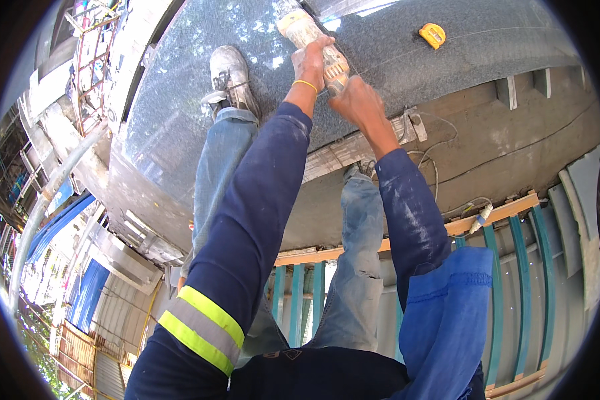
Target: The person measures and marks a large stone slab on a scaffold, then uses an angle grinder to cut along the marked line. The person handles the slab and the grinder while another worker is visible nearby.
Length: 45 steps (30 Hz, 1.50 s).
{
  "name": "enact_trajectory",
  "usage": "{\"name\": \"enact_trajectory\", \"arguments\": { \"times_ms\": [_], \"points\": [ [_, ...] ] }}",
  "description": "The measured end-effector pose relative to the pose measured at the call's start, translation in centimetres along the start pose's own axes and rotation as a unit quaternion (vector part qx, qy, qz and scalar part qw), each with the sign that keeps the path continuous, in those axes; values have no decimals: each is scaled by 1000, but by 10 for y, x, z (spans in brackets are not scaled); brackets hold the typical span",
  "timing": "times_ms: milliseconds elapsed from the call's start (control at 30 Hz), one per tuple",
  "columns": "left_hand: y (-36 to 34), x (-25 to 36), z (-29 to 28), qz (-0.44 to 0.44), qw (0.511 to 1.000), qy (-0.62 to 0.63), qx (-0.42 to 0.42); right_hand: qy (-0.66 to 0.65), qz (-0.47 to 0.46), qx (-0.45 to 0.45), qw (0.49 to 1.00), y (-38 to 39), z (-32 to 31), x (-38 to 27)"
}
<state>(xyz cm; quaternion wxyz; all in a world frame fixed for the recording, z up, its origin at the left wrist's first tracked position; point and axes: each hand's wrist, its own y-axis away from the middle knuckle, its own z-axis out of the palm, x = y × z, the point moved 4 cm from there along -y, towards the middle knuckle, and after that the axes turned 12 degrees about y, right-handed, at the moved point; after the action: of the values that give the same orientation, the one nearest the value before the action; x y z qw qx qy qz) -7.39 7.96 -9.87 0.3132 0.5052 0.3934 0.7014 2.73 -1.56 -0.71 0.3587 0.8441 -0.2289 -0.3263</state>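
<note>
A dusty yellow angle grinder (337, 72) lies along the dark, speckled stone slab (393, 57), its head pointing to the far edge of the view. My left hand (310, 65) is closed around the middle of its body. Behind it, my right hand (359, 105) is wrapped about the tool's rear end. The far end of the grinder is cut off by the view's rim, so I cannot make out its disc. To the right on the slab rests a yellow tape measure (433, 35), apart from both hands.
My left shoe (233, 77) stands on the slab; my right foot (359, 175) is lower, beside a dusty pale beam (353, 148). A loose cable (436, 160) crosses the lower ledge to a connector (481, 218). Teal bars (521, 287) lie nearer me, scaffolding (95, 67) at far left.
</note>
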Motion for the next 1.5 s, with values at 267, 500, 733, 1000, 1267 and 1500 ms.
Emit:
{"name": "enact_trajectory", "arguments": {
  "times_ms": [267, 500, 733, 1000, 1267, 1500],
  "points": [
    [23, -14, -1, 19, 1000, -14, 19, 2, 22, 20, 1000, 18, 7, 11],
    [0, 1, 1, 7, 1000, -3, 16, -8, -1, 0, 1000, 0, -3, -3],
    [21, -17, 1, 4, 999, 20, 47, -2, 31, 2, 1000, 17, 2, 12],
    [21, -9, 0, 17, 999, -8, 30, -8, 24, 7, 1000, 16, 2, 7],
    [6, 0, 4, -9, 999, 29, -9, -3, 13, 10, 1000, 1, 1, 3],
    [29, -25, 2, 7, 999, -15, 30, -4, 40, 8, 999, 28, 2, 17]
  ]
}}
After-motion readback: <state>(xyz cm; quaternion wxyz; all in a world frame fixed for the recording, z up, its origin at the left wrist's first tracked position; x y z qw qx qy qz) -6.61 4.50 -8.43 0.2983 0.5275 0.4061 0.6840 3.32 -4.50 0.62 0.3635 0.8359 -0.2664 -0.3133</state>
